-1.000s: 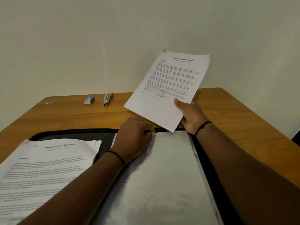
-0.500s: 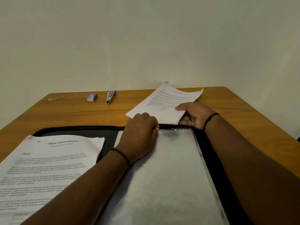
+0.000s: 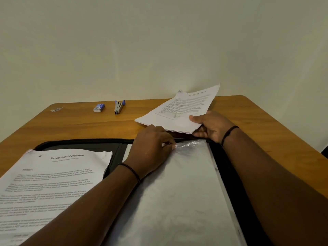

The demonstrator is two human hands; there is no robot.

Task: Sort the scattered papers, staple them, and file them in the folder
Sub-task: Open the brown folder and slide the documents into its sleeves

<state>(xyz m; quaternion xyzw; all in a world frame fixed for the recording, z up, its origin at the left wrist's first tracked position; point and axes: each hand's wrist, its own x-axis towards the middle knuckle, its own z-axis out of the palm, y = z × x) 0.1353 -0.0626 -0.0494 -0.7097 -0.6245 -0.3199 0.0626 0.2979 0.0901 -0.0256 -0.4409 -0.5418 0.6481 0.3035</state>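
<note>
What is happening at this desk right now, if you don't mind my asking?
A person is filing papers. Their right hand holds a stapled set of sheets just above the open black folder, while the left hand pinches the top edge of a clear plastic sleeve. Another document lies on the folder's left side.

Papers, stapler and open folder on the table

A black folder (image 3: pixel 230 167) lies open; its right half shows a clear sleeve (image 3: pixel 186 192), crinkled at the top edge. A printed set (image 3: pixel 53 181) headed "Sample Financial Statement" rests on the left half. A second stapled set (image 3: pixel 179 110) is tilted just beyond the folder's top. The stapler (image 3: pixel 119 107) and staple box (image 3: pixel 99 107) lie near the far edge.
</note>
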